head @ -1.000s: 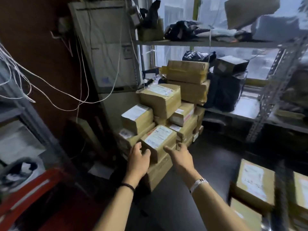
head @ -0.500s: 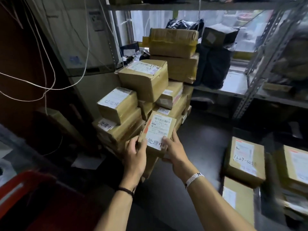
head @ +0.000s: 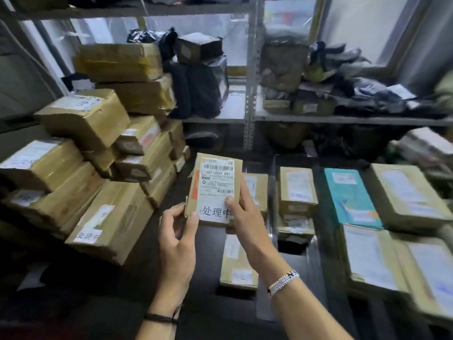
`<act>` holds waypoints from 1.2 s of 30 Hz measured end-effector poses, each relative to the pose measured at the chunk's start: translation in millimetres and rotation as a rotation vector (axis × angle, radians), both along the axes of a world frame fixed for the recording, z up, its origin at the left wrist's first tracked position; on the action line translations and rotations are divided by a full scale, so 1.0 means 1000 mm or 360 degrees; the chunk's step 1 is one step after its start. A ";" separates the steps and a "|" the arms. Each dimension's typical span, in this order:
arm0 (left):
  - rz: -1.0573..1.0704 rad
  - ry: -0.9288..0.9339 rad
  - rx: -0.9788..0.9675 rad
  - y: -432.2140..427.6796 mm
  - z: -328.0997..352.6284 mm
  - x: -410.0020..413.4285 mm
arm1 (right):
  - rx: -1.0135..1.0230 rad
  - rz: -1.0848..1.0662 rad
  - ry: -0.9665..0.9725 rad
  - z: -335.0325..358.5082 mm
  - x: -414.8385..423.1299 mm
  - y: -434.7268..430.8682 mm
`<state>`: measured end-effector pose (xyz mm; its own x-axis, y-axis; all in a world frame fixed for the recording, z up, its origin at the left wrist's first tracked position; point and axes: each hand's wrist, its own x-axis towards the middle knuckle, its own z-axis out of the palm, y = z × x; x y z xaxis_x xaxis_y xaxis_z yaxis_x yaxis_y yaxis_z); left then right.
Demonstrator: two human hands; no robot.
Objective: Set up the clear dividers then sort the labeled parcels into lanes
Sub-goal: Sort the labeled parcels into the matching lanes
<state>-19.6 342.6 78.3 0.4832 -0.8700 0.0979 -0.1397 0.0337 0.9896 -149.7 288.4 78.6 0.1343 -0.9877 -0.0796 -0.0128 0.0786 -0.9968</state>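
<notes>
A small brown parcel [head: 213,182] with a white shipping label and a handwritten sticker is held up in mid-air, label facing me. My left hand [head: 177,238] grips its lower left corner, thumb on the front. My right hand [head: 245,217] grips its lower right edge, thumb pressed on the label. A pile of taped brown parcels [head: 98,168] fills the left. To the right, labeled parcels [head: 297,190] lie in rows on the dark floor, among them a teal one [head: 348,197]. A clear divider [head: 272,217] stands upright between two rows.
A metal shelf rack [head: 250,94] stands behind, holding black bags [head: 196,87], small boxes and loose packets. More flat parcels [head: 382,261] lie at the far right. Bare dark floor [head: 208,312] shows below my arms.
Both hands took the parcel from the front of the pile, lifted it and carried it to the right. My view swung right toward the rows of parcels on the floor.
</notes>
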 end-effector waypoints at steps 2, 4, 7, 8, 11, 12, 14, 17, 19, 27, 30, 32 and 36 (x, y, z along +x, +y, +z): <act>-0.0121 0.0064 0.0047 0.013 -0.003 -0.046 | 0.0005 -0.0091 0.0063 -0.007 -0.048 0.016; -0.0236 0.0123 0.0076 0.026 -0.010 -0.089 | 0.0049 -0.0194 0.0104 -0.016 -0.094 0.030; -0.0325 0.0156 0.0150 0.038 -0.027 -0.142 | 0.0108 -0.0298 0.0212 -0.028 -0.153 0.051; -0.0341 0.0162 0.0186 0.042 -0.033 -0.156 | 0.0126 -0.0316 0.0270 -0.031 -0.168 0.056; -0.0331 0.0149 0.0273 0.048 -0.044 -0.188 | 0.0195 -0.0360 0.0392 -0.037 -0.196 0.062; -0.0323 0.0135 0.0296 0.048 -0.045 -0.194 | 0.0229 -0.0375 0.0408 -0.042 -0.199 0.062; -0.0301 0.0076 0.0380 0.046 -0.048 -0.201 | 0.0304 -0.0403 0.0428 -0.049 -0.200 0.064; -0.0272 -0.0093 0.0533 0.041 -0.054 -0.203 | 0.0421 -0.0416 0.0452 -0.063 -0.195 0.064; -0.0255 -0.0178 0.0590 0.037 -0.059 -0.201 | 0.0473 -0.0430 0.0484 -0.069 -0.190 0.062; -0.0193 -0.0413 0.0759 0.019 -0.075 -0.196 | 0.0636 -0.0469 0.0782 -0.072 -0.172 0.046; -0.0234 -0.0424 0.0782 0.017 -0.083 -0.198 | 0.0735 -0.0474 0.0899 -0.077 -0.169 0.040; -0.0286 -0.0451 0.0782 0.016 -0.089 -0.198 | 0.0789 -0.0497 0.0918 -0.082 -0.168 0.035; -0.0385 -0.0499 0.0780 0.009 -0.099 -0.198 | 0.0941 -0.0559 0.0802 -0.093 -0.167 0.028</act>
<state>-217.6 351.6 -20.7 0.2799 -0.9308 -0.2349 -0.4712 -0.3464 0.8112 -316.5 316.1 -13.9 -0.3621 -0.7425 -0.5636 -0.3215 0.6670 -0.6722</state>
